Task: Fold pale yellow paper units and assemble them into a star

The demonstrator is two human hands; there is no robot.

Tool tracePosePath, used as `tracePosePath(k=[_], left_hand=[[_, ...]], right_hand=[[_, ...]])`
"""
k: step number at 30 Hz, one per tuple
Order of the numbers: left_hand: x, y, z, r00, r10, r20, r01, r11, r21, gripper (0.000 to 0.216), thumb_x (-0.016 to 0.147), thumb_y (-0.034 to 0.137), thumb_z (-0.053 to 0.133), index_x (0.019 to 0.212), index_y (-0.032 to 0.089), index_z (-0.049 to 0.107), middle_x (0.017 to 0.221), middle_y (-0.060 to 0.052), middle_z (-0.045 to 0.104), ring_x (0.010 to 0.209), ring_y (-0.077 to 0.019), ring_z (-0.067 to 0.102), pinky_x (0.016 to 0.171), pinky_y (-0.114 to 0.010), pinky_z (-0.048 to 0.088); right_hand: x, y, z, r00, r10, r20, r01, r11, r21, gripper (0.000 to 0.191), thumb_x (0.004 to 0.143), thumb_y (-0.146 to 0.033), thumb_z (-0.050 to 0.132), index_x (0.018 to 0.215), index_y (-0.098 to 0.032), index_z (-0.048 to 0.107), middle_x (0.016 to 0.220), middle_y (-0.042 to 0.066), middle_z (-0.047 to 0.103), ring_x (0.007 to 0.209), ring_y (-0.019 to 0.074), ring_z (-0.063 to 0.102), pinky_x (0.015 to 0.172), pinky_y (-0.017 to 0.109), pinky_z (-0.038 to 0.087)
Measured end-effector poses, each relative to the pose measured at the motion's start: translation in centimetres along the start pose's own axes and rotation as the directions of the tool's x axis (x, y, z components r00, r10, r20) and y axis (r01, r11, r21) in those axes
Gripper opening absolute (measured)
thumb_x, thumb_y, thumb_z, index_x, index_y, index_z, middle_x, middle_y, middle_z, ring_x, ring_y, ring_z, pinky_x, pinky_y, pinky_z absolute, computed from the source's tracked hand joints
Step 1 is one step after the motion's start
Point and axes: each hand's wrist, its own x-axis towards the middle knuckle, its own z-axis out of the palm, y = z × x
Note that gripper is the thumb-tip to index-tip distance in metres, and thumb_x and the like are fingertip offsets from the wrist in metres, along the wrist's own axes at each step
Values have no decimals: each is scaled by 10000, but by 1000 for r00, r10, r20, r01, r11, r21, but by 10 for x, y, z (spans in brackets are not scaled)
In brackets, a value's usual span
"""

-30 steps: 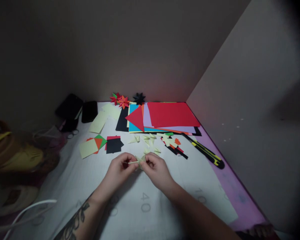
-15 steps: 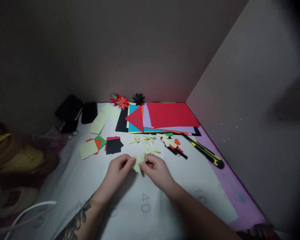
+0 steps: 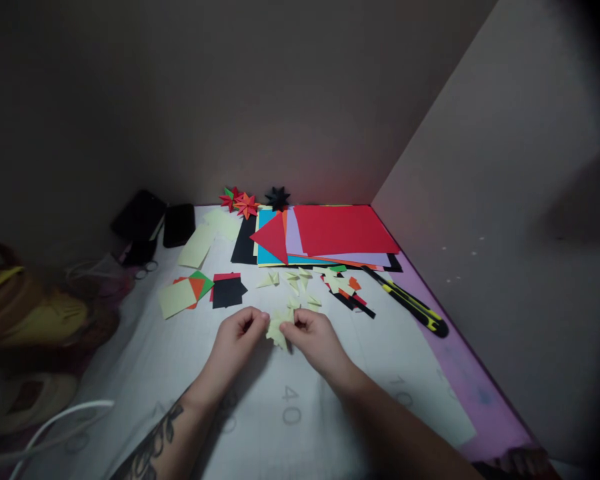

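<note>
Between my two hands is a pale yellow folded-paper star [image 3: 278,331] with several points. My left hand [image 3: 244,333] pinches its left side between thumb and fingers. On the right side, my right hand [image 3: 313,337] grips it the same way, the fingers curled behind. Several loose pale yellow folded paper pieces [image 3: 294,280] lie just beyond my hands. Left of them sit black paper squares [image 3: 228,292] over red ones, and a fan of yellow, orange and green squares [image 3: 177,298].
Coloured paper sheets [image 3: 347,230] lie stacked at the back, with finished paper stars [image 3: 247,206] behind. A black and yellow utility knife [image 3: 415,308] rests right of the paper scraps [image 3: 347,287]. Scissors [image 3: 146,270], a black phone [image 3: 179,225] and a white cable [image 3: 65,417] are left.
The pale yellow star has turned slightly, and its lower points sit differently. My left fingertips have shifted a little at its edge; both hands stay in nearly the same place.
</note>
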Motion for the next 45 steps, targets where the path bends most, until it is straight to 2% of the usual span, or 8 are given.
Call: tracePosePath(k=[4, 9, 12, 15, 23, 32, 38, 45], left_hand=[[0, -3, 1, 1000, 17, 5, -17, 999, 26, 341, 834, 415, 558, 604, 173, 490, 574, 43, 458, 557, -107, 407, 515, -206, 314], [-1, 0, 3, 993, 0, -116, -4, 999, -34, 269, 822, 413, 564, 705, 172, 579, 610, 32, 518, 573, -120, 462, 537, -214, 352], [-1, -1, 5, 1000, -2, -27, 0, 994, -106, 230, 777, 393, 610, 803, 165, 625, 669, 17, 577, 588, -123, 496, 551, -214, 376], [-2, -3, 8, 997, -32, 72, 39, 995, -93, 214, 765, 363, 610, 719, 154, 614, 619, 20, 553, 569, -115, 476, 539, -207, 359], [-3, 1, 9, 991, -63, 119, 67, 997, -36, 218, 765, 350, 568, 681, 150, 589, 587, 28, 515, 564, -111, 439, 536, -209, 344], [2, 0, 1, 995, -85, -44, 81, 993, -90, 224, 768, 370, 581, 700, 156, 589, 625, 23, 548, 581, -110, 453, 549, -211, 347], [-3, -2, 12, 990, -72, 118, 82, 994, -74, 280, 742, 403, 605, 627, 158, 534, 568, 34, 487, 553, -105, 415, 535, -217, 320], [-2, -4, 10, 991, -103, 91, 105, 994, -19, 286, 760, 380, 552, 580, 164, 499, 542, 42, 439, 536, -98, 365, 519, -218, 289]], right_hand=[[0, 1, 0, 1000, 12, 1, -12, 1000, 1, 249, 725, -307, 589, 563, -203, 432, 478, -69, 439, 442, 86, 371, 418, 204, 274], [1, 2, 0, 1000, -5, -15, 5, 1000, 14, 182, 725, -293, 559, 603, -196, 464, 512, -66, 437, 465, 90, 372, 433, 208, 289], [1, 1, 1, 1000, -21, -14, 21, 1000, -13, 209, 721, -292, 560, 584, -201, 431, 504, -69, 414, 466, 88, 362, 435, 209, 276], [0, 2, 1, 1000, -28, 8, 28, 999, -33, 226, 722, -283, 564, 575, -204, 411, 497, -73, 401, 469, 85, 356, 436, 204, 272], [0, 2, 2, 998, -28, 50, 28, 999, -15, 130, 732, -261, 550, 625, -191, 526, 531, -50, 493, 493, 102, 453, 458, 203, 341], [1, -5, -2, 998, -57, -37, 59, 998, 30, 190, 736, -280, 557, 579, -199, 486, 506, -52, 479, 479, 103, 441, 466, 214, 345], [6, 4, -1, 998, -46, -38, 52, 986, 159, 246, 732, -337, 622, 583, -183, 499, 538, -52, 464, 514, 95, 402, 496, 221, 315], [7, 3, -3, 997, 70, 37, -78, 949, 306, 257, 725, -401, 646, 659, -159, 591, 533, -43, 495, 474, 78, 348, 477, 229, 240]])
